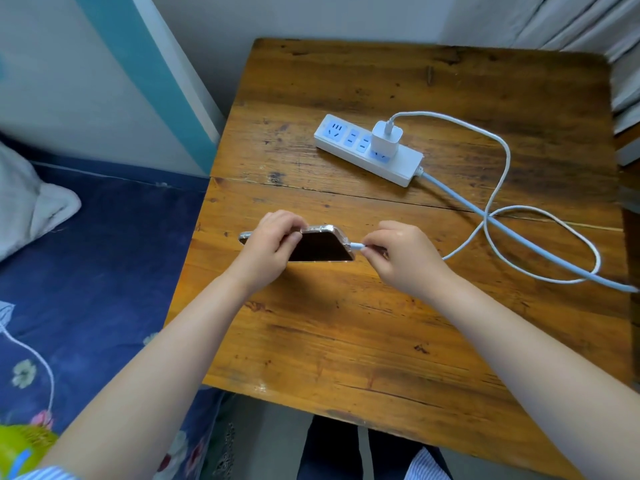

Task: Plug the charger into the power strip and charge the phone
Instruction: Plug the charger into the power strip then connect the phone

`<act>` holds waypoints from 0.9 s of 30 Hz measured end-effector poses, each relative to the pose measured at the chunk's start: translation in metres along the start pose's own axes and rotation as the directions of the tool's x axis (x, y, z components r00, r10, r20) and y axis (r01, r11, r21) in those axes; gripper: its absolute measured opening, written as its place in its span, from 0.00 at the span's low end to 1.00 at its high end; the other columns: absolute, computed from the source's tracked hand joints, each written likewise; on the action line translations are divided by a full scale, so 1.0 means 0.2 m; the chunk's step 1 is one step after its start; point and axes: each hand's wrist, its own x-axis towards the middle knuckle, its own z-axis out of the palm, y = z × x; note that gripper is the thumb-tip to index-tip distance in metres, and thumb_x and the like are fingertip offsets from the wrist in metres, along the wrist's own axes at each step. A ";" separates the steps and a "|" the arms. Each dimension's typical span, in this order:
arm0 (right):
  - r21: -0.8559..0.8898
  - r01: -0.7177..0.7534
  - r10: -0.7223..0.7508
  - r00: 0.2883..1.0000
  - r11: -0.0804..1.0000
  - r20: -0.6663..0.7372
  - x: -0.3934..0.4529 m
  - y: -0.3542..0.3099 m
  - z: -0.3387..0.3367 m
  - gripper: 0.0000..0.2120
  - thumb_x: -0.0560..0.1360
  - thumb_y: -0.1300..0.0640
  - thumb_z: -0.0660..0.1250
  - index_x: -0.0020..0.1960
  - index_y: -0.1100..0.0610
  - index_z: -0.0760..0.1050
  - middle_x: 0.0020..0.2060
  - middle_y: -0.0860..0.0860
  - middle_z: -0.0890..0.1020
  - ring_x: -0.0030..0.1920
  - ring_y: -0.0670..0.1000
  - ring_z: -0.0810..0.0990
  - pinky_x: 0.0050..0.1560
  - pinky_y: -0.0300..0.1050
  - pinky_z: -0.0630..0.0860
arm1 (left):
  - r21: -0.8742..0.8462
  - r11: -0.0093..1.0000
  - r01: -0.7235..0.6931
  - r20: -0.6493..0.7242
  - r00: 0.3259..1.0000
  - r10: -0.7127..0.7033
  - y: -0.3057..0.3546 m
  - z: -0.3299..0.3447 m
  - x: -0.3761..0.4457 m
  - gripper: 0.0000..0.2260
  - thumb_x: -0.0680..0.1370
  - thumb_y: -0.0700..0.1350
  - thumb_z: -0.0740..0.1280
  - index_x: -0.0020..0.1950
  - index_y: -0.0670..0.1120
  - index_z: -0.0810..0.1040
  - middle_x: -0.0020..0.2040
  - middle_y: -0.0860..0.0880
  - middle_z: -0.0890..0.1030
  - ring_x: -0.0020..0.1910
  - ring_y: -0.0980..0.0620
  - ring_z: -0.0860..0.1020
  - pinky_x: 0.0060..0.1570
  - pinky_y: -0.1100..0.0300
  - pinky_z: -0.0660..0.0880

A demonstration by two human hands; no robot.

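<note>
A white power strip [349, 145] lies on the wooden table [381, 341], with a white charger block [386, 138] plugged into its right end. The white charging cable [498, 188] runs from the block, loops on the table and ends at my right hand [405, 254]. That hand pinches the cable's plug [356, 245] at the phone's right end. The phone [322, 245], dark screen up in a clear case, is tilted on its far edge under my left hand [273, 240], which grips it from above.
The strip's pale blue power cord [519, 237] runs off the table's right edge. A bed with a dark blue flowered sheet [97, 271] adjoins the table on the left. A white pillow [31, 206] lies there. Curtains hang at the far right.
</note>
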 end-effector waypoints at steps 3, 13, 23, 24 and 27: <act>0.009 -0.026 0.026 1.000 1.000 0.010 -0.01 -0.03 -0.02 0.09 0.75 0.60 0.62 0.48 0.63 0.79 0.41 0.58 0.80 0.42 0.56 0.76 0.40 0.50 0.75 | -0.068 0.998 0.016 0.021 1.000 -0.015 0.01 -0.01 0.00 0.07 0.77 0.33 0.59 0.52 0.35 0.75 0.47 0.47 0.73 0.50 0.51 0.70 0.47 0.68 0.63; -0.068 -0.043 0.046 0.998 0.997 0.036 -0.02 -0.03 0.01 0.08 0.75 0.62 0.62 0.45 0.64 0.79 0.41 0.59 0.80 0.42 0.56 0.76 0.39 0.48 0.73 | -0.115 0.993 0.020 0.015 1.000 -0.018 0.03 0.03 -0.02 0.07 0.77 0.33 0.60 0.52 0.35 0.76 0.47 0.48 0.73 0.50 0.51 0.70 0.50 0.65 0.64; 0.058 -0.085 0.082 0.995 0.995 0.058 -0.09 0.05 0.09 0.07 0.74 0.64 0.63 0.45 0.67 0.78 0.39 0.61 0.79 0.38 0.55 0.73 0.37 0.45 0.68 | -0.089 0.996 0.007 0.066 0.998 -0.001 0.03 0.08 -0.01 0.08 0.76 0.33 0.61 0.52 0.36 0.77 0.48 0.46 0.75 0.51 0.52 0.69 0.47 0.71 0.61; 0.061 -0.105 0.101 0.992 0.993 0.074 -0.09 0.06 0.10 0.07 0.74 0.63 0.63 0.45 0.66 0.78 0.39 0.61 0.79 0.38 0.53 0.72 0.38 0.44 0.68 | -0.068 0.998 0.004 0.088 0.996 0.002 0.03 0.09 0.00 0.08 0.77 0.34 0.61 0.53 0.37 0.77 0.49 0.46 0.75 0.51 0.52 0.69 0.49 0.70 0.61; 0.050 -0.196 0.188 0.974 0.979 0.122 -0.12 0.11 0.15 0.08 0.75 0.61 0.62 0.47 0.65 0.78 0.41 0.60 0.80 0.40 0.53 0.73 0.40 0.46 0.69 | 0.039 0.999 -0.006 0.168 0.986 -0.001 0.03 0.14 0.04 0.10 0.78 0.37 0.60 0.57 0.39 0.76 0.55 0.43 0.78 0.54 0.50 0.70 0.54 0.62 0.65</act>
